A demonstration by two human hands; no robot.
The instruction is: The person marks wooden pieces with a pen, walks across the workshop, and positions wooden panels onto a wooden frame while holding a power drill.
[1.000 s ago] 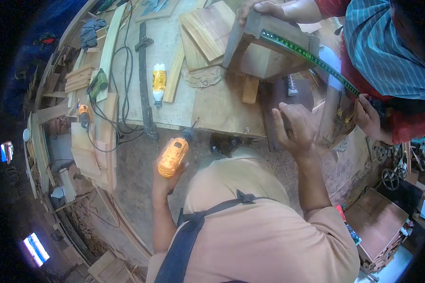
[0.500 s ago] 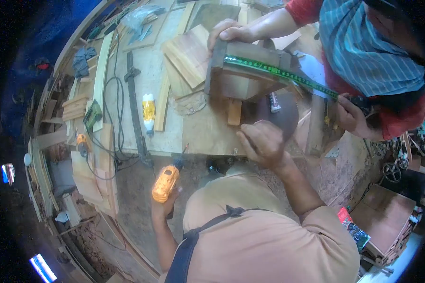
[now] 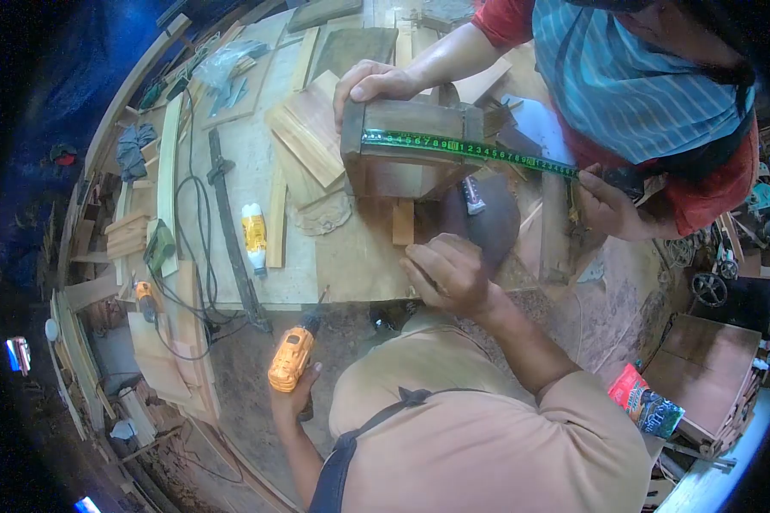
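My left hand (image 3: 293, 402) is wrapped round the grip of a yellow cordless drill (image 3: 291, 359), with a thin bit pointing towards the bench. Just beyond the bench's near edge, my right hand (image 3: 447, 272) is closed, its fingers curled; what they hold, if anything, is hidden. Above it stands a dark wooden frame (image 3: 402, 175) with a small light wood block (image 3: 403, 222) below. A co-worker's hand (image 3: 381, 83) rests on the frame's top corner. Across the frame's upper part runs a green tape measure (image 3: 479, 151), its other end in the co-worker's other hand (image 3: 603, 205).
A yellow-and-white bottle (image 3: 254, 239), a long bar clamp (image 3: 231, 231) and stacked boards (image 3: 304, 128) lie on the bench (image 3: 334, 274). A small tube (image 3: 473, 197) is beside the frame. Another drill (image 3: 145, 301) and a cable lie left. A wooden box (image 3: 701, 372) stands right.
The whole view has shifted, so bench things appear further left and slightly lower. The tape measure now lies more level across the frame. My left hand still grips the drill.
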